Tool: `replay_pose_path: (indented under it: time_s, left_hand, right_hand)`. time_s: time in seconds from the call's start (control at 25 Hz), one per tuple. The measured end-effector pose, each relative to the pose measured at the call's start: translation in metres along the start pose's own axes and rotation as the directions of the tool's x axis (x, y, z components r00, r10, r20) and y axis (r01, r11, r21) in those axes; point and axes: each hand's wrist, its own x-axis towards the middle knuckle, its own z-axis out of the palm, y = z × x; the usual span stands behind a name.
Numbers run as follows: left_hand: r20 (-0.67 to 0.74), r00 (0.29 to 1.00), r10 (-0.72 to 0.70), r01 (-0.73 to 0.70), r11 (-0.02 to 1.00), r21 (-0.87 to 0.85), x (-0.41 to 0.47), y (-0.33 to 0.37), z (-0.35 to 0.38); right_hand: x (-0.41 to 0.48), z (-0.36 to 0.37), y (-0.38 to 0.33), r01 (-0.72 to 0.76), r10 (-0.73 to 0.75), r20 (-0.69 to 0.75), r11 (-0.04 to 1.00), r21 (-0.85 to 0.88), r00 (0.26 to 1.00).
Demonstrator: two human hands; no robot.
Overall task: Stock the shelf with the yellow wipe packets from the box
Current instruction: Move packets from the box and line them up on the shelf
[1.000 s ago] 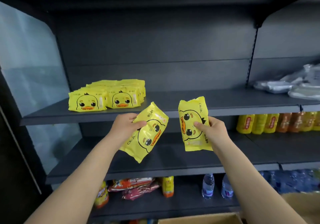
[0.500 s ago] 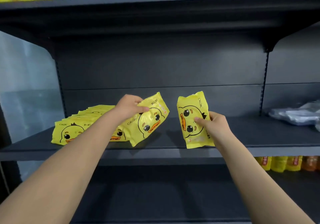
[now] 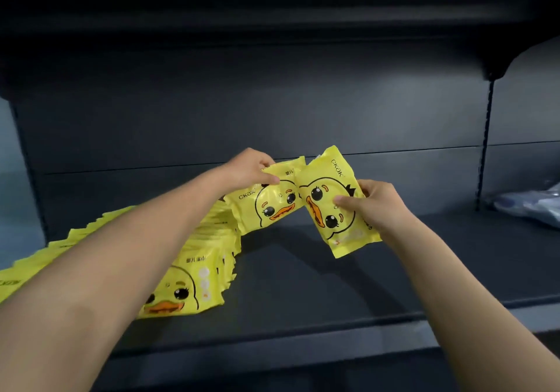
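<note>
Hands [image 3: 247,169] [image 3: 377,206] gripping yellow duck-faced packets [image 3: 272,206] [image 3: 345,234]

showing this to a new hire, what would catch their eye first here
Two bright yellow duck-face packets stand out mid-frame against the dark shelf: the left hand pinches the left packet, the right hand grips the right packet beside it. Lower left, a row of matching packets sits on the shelf, partly behind the left forearm.
</note>
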Motion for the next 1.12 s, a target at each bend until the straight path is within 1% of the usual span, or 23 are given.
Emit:
replay_pose_path:
  time_s: [0.08,0.2,0.4,0.52,0.6,0.72,0.84,0.88,0.92,1.0,1.12]
  left_hand:
    - [0.050,0.998,0.048,-0.048,0.999,0.009,0.031,-0.021,0.004]
    - [0.131,0.987,0.088,-0.096,0.994,0.059,0.074,-0.053,0.014]
    - [0.243,0.961,0.135,-0.163,0.982,0.097,0.124,-0.091,0.044]
    - [0.308,0.940,0.146,-0.207,0.962,0.177,0.142,-0.116,0.061]
    - [0.335,0.929,0.159,-0.255,0.929,0.267,0.147,-0.130,0.068]
    - [0.341,0.915,0.216,-0.350,0.846,0.403,0.149,-0.135,0.070]
    - [0.332,0.920,0.210,-0.362,0.780,0.511,0.146,-0.131,0.064]
    - [0.348,0.918,0.191,-0.356,0.783,0.510,0.145,-0.131,0.060]
    - [0.367,0.916,0.164,-0.338,0.808,0.482,0.144,-0.132,0.056]
    - [0.387,0.916,0.110,-0.267,0.885,0.381,0.141,-0.136,0.050]
    - [0.338,0.937,0.091,-0.194,0.939,0.284,0.140,-0.138,0.053]
  right_hand:
    - [0.024,0.021,0.001,-0.012,0.012,-0.002,1.000,-0.022,1.000]
    - [0.061,0.044,0.006,-0.021,0.022,0.004,0.987,-0.161,1.000]
    - [0.101,0.056,0.023,-0.042,0.087,0.107,0.927,-0.373,0.990]
    - [0.119,0.065,0.038,-0.037,0.109,0.140,0.896,-0.443,0.984]
    - [0.128,0.072,0.046,-0.024,0.114,0.170,0.889,-0.458,0.979]
    - [0.139,0.078,0.054,-0.005,0.125,0.211,0.871,-0.491,0.970]
    - [0.146,0.080,0.060,0.001,0.149,0.238,0.847,-0.531,0.960]
    - [0.148,0.080,0.061,0.001,0.155,0.247,0.845,-0.535,0.956]
    - [0.149,0.080,0.060,0.003,0.158,0.254,0.845,-0.535,0.954]
    - [0.150,0.078,0.059,0.007,0.151,0.254,0.848,-0.530,0.955]
    - [0.152,0.076,0.058,0.015,0.137,0.248,0.849,-0.529,0.959]
